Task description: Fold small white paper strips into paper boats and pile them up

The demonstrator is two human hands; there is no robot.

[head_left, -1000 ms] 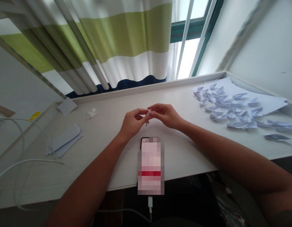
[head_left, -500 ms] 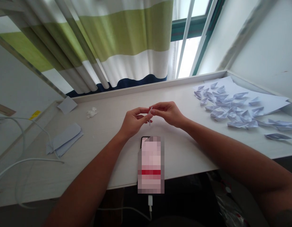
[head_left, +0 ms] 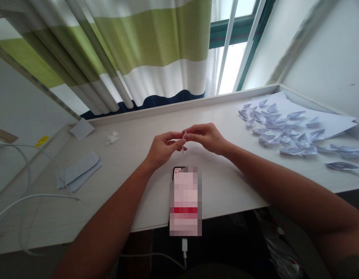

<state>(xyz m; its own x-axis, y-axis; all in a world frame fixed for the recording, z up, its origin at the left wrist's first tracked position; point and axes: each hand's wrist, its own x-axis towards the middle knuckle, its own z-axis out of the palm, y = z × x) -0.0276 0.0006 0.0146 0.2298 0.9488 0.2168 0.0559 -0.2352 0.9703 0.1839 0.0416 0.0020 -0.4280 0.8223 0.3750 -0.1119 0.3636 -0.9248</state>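
Note:
My left hand [head_left: 162, 148] and my right hand [head_left: 205, 137] meet above the middle of the white desk [head_left: 124, 182]. Both pinch a small folded piece of white paper [head_left: 183, 138] between thumb and fingertips, and it is held edge-on just above the desk. A phone [head_left: 185, 201] lies flat on the desk right below my hands, its lower end over the front edge, with a white charging cable [head_left: 184, 248] plugged in.
Several small folded paper boats [head_left: 280, 130] lie scattered at the right, partly on a large white sheet [head_left: 333, 124]. A stack of paper slips [head_left: 79, 172], a crumpled scrap [head_left: 112, 138] and a white cord [head_left: 28, 197] are at the left. Striped curtains [head_left: 124, 54] hang behind.
The folded paper has turned from a wider shape to a thin edge-on strip between my fingertips. Both hands have drifted slightly up and away; nothing else has moved.

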